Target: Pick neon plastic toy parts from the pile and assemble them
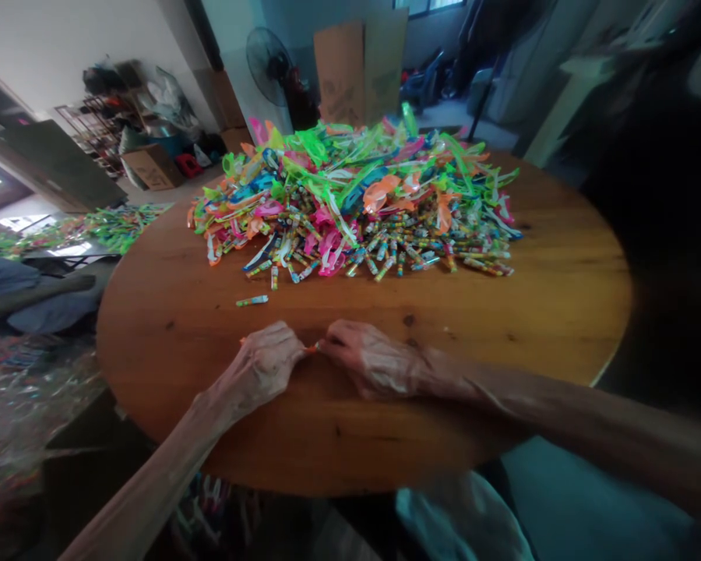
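Both my hands are near the front of the round wooden table, close together. My left hand [272, 358] is closed around an orange plastic piece [311, 350]; its thin end shows between the hands, and a bit of orange peeks out beyond my knuckles. The fingers of my right hand [368, 357] are pinched at the end of that piece, on a small pale tip [318, 345], most of which they hide. One small wrapped tube [251, 301] with a yellow and blue label lies alone, just beyond my left hand.
A big heap of green, orange, pink and blue plastic pieces [350, 179] covers the table's far part, with several small labelled tubes [385, 253] along its front. More pieces lie on another surface at left, near a person's arm [35, 300]. A fan [269, 66] and cardboard [339, 74] stand behind.
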Available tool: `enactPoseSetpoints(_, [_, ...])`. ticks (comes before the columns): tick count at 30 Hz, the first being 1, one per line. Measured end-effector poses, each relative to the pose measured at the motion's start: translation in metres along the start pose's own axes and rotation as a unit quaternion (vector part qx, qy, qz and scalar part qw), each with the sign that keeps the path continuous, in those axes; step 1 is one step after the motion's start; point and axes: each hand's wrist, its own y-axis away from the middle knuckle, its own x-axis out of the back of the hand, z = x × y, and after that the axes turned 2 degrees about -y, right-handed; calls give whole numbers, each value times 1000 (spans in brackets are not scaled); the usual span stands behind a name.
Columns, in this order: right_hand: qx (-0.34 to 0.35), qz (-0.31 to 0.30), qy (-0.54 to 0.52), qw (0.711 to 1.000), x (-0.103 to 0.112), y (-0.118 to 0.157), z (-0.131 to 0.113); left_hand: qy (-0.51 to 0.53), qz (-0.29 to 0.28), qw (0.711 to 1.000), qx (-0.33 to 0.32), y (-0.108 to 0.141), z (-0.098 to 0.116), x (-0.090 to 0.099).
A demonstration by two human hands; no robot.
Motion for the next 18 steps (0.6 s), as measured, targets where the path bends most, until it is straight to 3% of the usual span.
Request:
enactPoseSetpoints(4, [9,-14,-3,1000,1,1,-3,-1,-4,1000,7,0,-4,-4])
enactPoseSetpoints(9, [-53,10,-46,997,-7,-2,-6,-10,-10,1000,-7,-1,-13,-7])
enactPoseSetpoints(14, [19,-23,36,999,-1,-15,1,-43,-6,998,-42,-10,-12,4])
enactPoseSetpoints(18, [-6,-2,10,1000,7,-18,1,-91,9,994,-52,-10,1,10])
